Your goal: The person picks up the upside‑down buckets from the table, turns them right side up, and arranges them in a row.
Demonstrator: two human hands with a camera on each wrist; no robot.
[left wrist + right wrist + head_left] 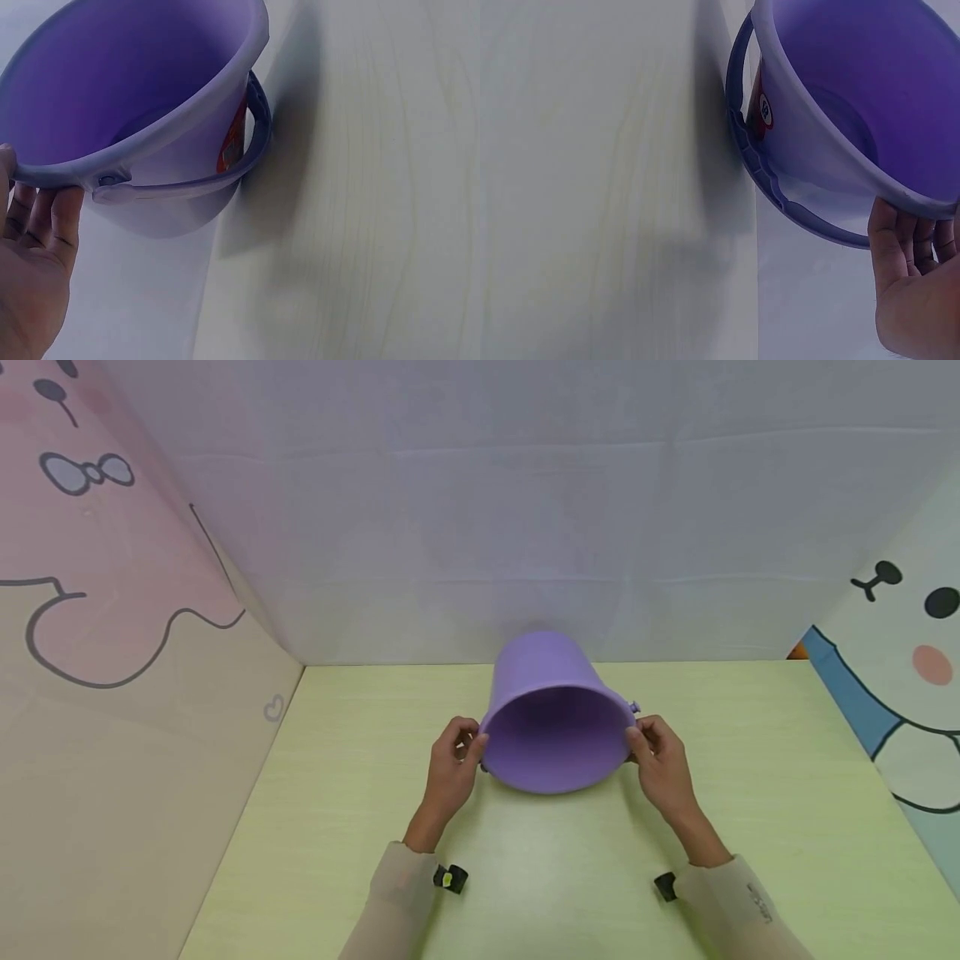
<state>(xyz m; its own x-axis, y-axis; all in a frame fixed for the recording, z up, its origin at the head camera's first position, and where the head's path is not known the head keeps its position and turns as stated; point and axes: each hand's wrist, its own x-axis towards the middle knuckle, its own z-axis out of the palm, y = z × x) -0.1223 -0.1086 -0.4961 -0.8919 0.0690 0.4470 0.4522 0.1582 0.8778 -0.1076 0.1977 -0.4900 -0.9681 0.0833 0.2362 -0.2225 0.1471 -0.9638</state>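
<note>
A purple plastic bucket (546, 668) is tilted over the table, its round mouth facing the head camera. On the left of its rim, my left hand (452, 768) pinches the edge between thumb and fingers. My right hand (663, 768) grips the opposite side of the rim the same way. In the left wrist view the bucket's handle (187, 187) hangs beneath, and part of a red label (231, 142) shows on the wall. The right wrist view shows the handle (761, 169) and label (763, 111) too. No contents are visible inside the bucket.
The pale wood-grain table (555, 877) lies below. A white sheet (540, 527) hangs along its back edge, close behind the bucket. Cartoon-printed sheets stand at the left (135, 635) and right (915, 693).
</note>
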